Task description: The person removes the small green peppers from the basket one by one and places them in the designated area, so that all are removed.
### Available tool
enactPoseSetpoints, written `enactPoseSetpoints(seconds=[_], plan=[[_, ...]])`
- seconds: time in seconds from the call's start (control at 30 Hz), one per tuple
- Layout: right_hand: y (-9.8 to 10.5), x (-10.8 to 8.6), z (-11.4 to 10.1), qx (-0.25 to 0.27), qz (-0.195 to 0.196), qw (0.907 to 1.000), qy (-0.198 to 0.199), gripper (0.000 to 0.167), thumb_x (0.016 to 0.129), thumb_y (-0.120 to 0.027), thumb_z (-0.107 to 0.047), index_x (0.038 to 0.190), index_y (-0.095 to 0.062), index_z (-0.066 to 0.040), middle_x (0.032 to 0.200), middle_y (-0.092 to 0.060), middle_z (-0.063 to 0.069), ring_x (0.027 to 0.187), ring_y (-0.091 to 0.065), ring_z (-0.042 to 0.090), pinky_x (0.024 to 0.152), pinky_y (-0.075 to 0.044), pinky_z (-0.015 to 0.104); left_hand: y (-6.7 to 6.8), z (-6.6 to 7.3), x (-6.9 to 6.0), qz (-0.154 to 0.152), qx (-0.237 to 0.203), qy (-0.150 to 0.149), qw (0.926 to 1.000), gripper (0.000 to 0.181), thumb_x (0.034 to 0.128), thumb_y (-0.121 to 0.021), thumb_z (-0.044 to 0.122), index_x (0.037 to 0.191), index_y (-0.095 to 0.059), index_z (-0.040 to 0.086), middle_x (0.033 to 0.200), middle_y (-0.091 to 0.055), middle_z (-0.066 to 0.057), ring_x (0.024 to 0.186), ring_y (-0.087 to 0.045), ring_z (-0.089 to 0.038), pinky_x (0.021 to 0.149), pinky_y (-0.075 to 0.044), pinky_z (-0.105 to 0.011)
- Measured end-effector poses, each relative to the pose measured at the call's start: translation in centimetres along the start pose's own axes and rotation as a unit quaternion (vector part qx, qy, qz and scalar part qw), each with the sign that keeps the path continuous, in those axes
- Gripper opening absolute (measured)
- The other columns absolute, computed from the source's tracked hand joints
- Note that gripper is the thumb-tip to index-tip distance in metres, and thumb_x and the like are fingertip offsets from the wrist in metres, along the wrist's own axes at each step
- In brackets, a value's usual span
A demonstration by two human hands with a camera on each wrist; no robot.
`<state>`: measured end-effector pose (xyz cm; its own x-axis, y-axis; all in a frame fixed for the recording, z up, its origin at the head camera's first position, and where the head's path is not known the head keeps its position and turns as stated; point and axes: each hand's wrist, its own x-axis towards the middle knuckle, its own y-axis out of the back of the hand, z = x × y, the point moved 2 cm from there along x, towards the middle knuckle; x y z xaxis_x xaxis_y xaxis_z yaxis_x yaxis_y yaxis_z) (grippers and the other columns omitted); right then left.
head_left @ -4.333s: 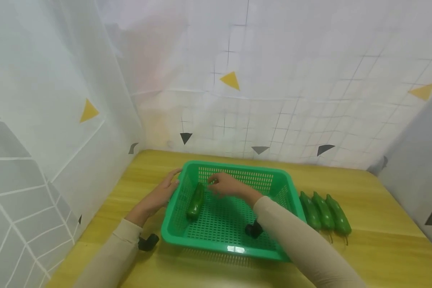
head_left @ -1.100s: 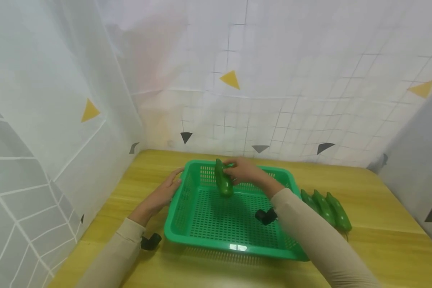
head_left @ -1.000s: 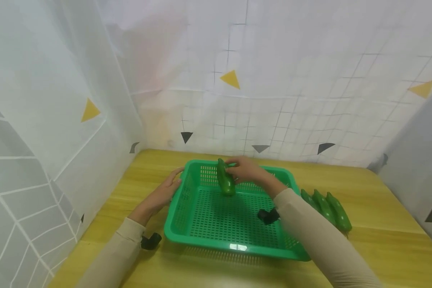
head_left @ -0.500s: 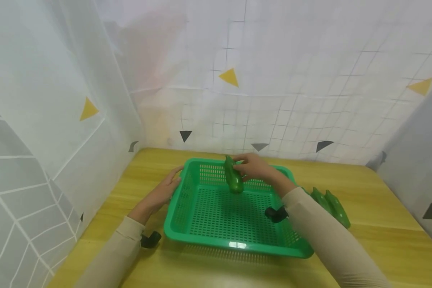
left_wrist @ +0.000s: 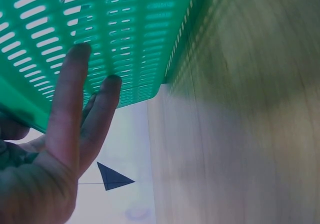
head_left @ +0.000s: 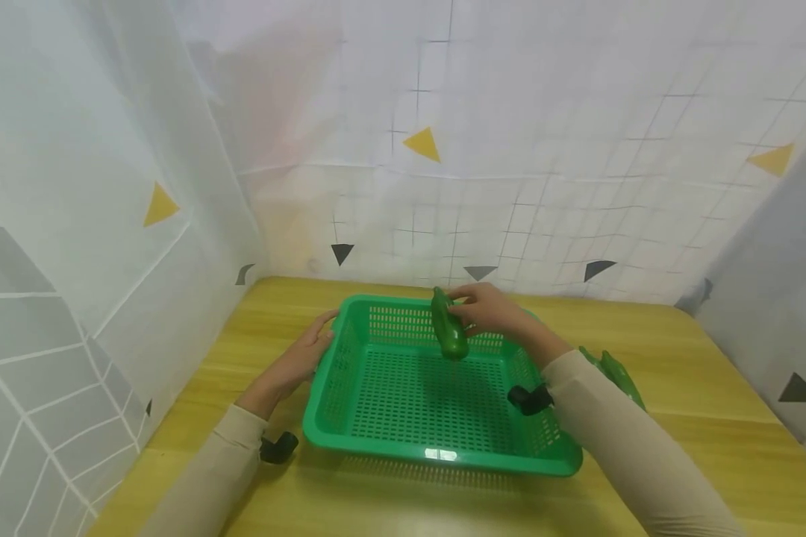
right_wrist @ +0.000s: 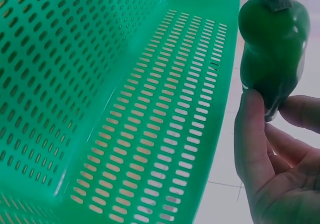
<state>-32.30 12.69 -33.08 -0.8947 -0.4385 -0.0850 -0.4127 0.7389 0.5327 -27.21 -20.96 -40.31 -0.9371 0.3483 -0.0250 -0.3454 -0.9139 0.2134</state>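
Observation:
A long green pepper [head_left: 449, 328] with its stem hanging down is pinched between the thumb and fingers of my right hand [head_left: 486, 309]. Hand and pepper are above the back part of a green plastic basket [head_left: 436, 462]; the right wrist view shows the pepper [right_wrist: 275, 46] beside the basket's rim. My left hand [head_left: 298, 365] rests against the basket's left side. Its fingers [left_wrist: 67, 103] lie nearly straight along the slotted outer wall in the left wrist view. Further right, two green peppers [head_left: 622, 378] show on the table, partly covered by the right sleeve.
The wooden table [head_left: 705, 380] carries the basket and peppers. White patterned sheeting [head_left: 510, 134] hangs behind it and at both sides. Black wrist devices [head_left: 278, 448] stick out beneath both wrists.
The pepper that lay at the left inside the basket has been picked up by my right hand. Over the last second, it has moved rightward with that hand. My left hand has stayed put.

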Motion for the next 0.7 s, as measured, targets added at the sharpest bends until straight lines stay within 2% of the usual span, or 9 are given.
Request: enactPoseSetpoints(seconds=[0.13, 0.43, 0.7], plan=[[0.6, -0.3, 0.4, 0.006, 0.001, 1.0000, 0.000, 0.043, 0.104, -0.055, -0.007, 0.144, -0.050, 0.008, 0.115, -0.067, 0.027, 0.092, -0.071, 0.029, 0.076, -0.061, 0.040, 0.0, 0.0, 0.0, 0.007, 0.008, 0.003, 0.9999, 0.049, 0.1142, -0.026, 0.026, 0.162, -0.016, 0.020, 0.096, -0.064, -0.018, 0.076, -0.067, -0.025, 0.069, -0.058, -0.041], [2.4, -1.0, 1.0, -0.004, 0.018, 0.9998, -0.001, 0.042, 0.103, -0.055, -0.008, 0.142, -0.052, 0.007, 0.114, -0.067, 0.026, 0.092, -0.070, 0.028, 0.075, -0.061, 0.039, 0.0, 0.1, 0.1, 0.000, 0.006, -0.003, 1.0000, 0.049, 0.1141, -0.027, 0.027, 0.162, -0.016, 0.020, 0.098, -0.063, -0.021, 0.076, -0.067, -0.025, 0.068, -0.058, -0.042], [3.8, -2.1, 1.2, -0.018, 0.027, 0.9995, -0.002, 0.044, 0.103, -0.057, -0.009, 0.143, -0.050, 0.009, 0.121, -0.064, 0.030, 0.095, -0.069, 0.028, 0.078, -0.061, 0.041, -0.1, 0.0, 0.0, 0.002, 0.004, 0.003, 1.0000, 0.050, 0.1141, -0.026, 0.028, 0.162, -0.015, 0.021, 0.099, -0.063, -0.020, 0.078, -0.067, -0.026, 0.068, -0.059, -0.044]])
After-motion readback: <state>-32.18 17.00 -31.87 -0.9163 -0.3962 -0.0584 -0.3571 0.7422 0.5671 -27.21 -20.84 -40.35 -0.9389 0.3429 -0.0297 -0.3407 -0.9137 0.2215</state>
